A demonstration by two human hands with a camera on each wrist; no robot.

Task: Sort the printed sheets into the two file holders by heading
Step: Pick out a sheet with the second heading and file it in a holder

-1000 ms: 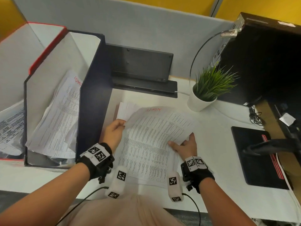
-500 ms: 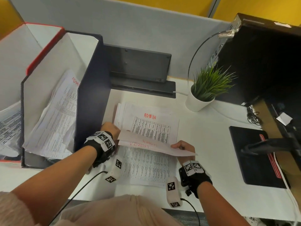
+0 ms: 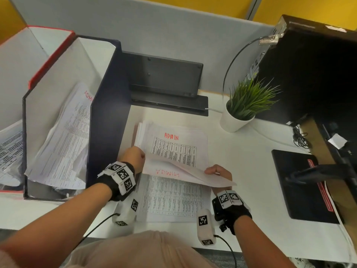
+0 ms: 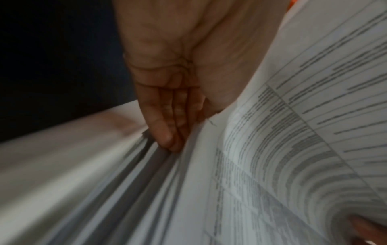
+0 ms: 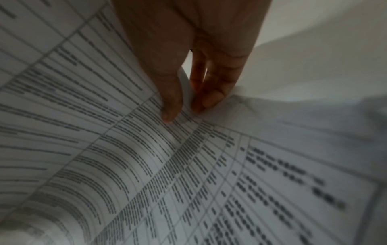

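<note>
A stack of printed sheets lies on the white desk; the sheet showing on top is headed ADMIN in red. One sheet is curled back toward me, its ADMIN heading showing reversed through the paper. My left hand holds its left edge, with fingertips down at the stack's side. My right hand pinches the right edge between thumb and fingers. The dark blue file holder at left holds ADMIN sheets. The red holder stands beyond it.
A potted plant stands right of the stack. A black stand sits behind it against the grey partition. A black pad and a dark computer case fill the right side. Cables trail from my wrists over the desk's front edge.
The sheet that lay raised over the stack has been folded back toward me, uncovering another ADMIN sheet. Both hands have drawn nearer to me with it.
</note>
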